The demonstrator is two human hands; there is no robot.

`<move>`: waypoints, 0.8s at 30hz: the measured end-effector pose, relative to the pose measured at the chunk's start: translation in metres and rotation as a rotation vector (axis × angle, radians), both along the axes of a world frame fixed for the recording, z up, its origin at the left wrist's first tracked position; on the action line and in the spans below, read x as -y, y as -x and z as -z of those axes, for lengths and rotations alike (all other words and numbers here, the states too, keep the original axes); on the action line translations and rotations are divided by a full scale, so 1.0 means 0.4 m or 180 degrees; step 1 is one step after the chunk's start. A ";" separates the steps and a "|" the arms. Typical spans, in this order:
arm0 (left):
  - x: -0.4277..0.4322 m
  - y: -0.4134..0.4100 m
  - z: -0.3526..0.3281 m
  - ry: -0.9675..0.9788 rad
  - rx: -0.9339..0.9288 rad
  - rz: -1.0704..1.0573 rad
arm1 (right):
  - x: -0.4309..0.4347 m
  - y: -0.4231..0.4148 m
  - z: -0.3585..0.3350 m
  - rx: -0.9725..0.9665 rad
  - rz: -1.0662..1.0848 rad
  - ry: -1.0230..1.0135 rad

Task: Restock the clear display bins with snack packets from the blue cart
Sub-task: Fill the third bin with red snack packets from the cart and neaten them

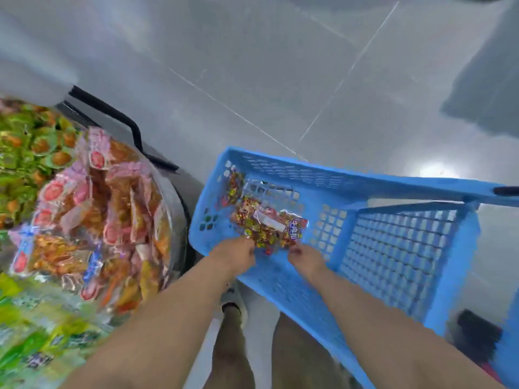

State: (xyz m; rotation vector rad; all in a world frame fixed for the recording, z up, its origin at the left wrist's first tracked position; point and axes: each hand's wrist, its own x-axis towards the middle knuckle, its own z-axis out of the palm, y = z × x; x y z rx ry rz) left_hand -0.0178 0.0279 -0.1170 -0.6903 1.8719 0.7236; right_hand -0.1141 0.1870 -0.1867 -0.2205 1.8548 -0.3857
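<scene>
Plainly, I am mid-way through one transfer, with the restock as a whole well advanced but not finished. The grey floor fills the top of my head view. On the right stands the cart, and it looks close to empty: most of its mesh bottom is bare. On the left are the bins, and the ones I can see are heaped high, the nearer with pink packets and the farther with green packets, so I judge that little room is left in those two; more green stock lies blurred at the lower left, and I cannot tell which bin it sits in. The bag I am handling is a clear pack of small, bright sweets, and it is inside the cart, at its near left corner. A second bag of the same sort lies just behind it against the cart wall. My left hand pinches the bag's near edge, and my right hand pinches the same edge just beside it. What remains, as I read it, is lifting this bag across to a bin, then the other bag.
</scene>
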 end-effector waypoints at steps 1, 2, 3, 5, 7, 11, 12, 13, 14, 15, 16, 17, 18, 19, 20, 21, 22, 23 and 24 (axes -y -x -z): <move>0.010 -0.003 0.022 -0.0044 0.0016 -0.0029 | 0.020 0.007 0.022 -0.0021 -0.0057 0.0030; 0.020 -0.006 0.042 -0.0065 0.0036 -0.0128 | 0.040 0.015 0.045 -0.0058 -0.0091 0.0096; 0.029 -0.008 0.061 -0.0089 0.0037 -0.0313 | 0.061 0.022 0.070 -0.0138 -0.0139 0.0187; 0.044 -0.007 0.099 -0.0142 -0.0077 -0.0771 | 0.097 0.032 0.122 -0.0377 -0.0372 0.0206; 0.057 -0.006 0.127 -0.0133 -0.0195 -0.1140 | 0.122 0.035 0.159 -0.0598 -0.0525 -0.0012; 0.073 -0.012 0.149 -0.0176 -0.0178 -0.1586 | 0.129 0.021 0.187 -0.0632 -0.0326 -0.0113; 0.077 -0.014 0.153 -0.0182 -0.0184 -0.1679 | 0.126 0.020 0.185 -0.0517 -0.0188 0.0004; 0.081 -0.015 0.154 -0.0188 -0.0167 -0.1786 | 0.123 0.017 0.178 -0.0366 -0.0051 0.0146; 0.083 -0.015 0.154 -0.0191 -0.0166 -0.1906 | 0.119 0.017 0.168 -0.0207 0.0082 0.0287; 0.086 -0.015 0.156 -0.0178 -0.0176 -0.2056 | 0.115 0.018 0.159 -0.0035 0.0251 0.0422; 0.089 -0.017 0.159 -0.0174 -0.0197 -0.2228 | 0.112 0.020 0.146 0.0142 0.0488 0.0526; 0.092 -0.017 0.159 -0.0186 -0.0243 -0.2419 | 0.108 0.024 0.132 0.0298 0.0792 0.0589; 0.094 -0.017 0.160 -0.0197 -0.0347 -0.2603 | 0.106 0.031 0.117 0.0441 0.1125 0.0601; 0.095 -0.016 0.157 -0.0249 -0.0445 -0.2770 | 0.104 0.038 0.102 0.0598 0.1449 0.0582; 0.097 -0.015 0.156 -0.0340 -0.0525 -0.2904 | 0.103 0.047 0.087 0.0821 0.1747 0.0574; 0.099 -0.014 0.156 -0.0456 -0.0570 -0.2962 | 0.101 0.055 0.078 0.1117 0.2016 0.0621; 0.101 -0.013 0.157 -0.0597 -0.0569 -0.2979 | 0.100 0.062 0.071 0.1413 0.2227 0.0716; 0.104 -0.012 0.153 -0.0753 -0.0516 -0.2989 | 0.100 0.067 0.061 0.1685 0.2368 0.0812; 0.106 -0.010 0.146 -0.0926 -0.0443 -0.3034 | 0.102 0.072 0.054 0.1931 0.2437 0.0905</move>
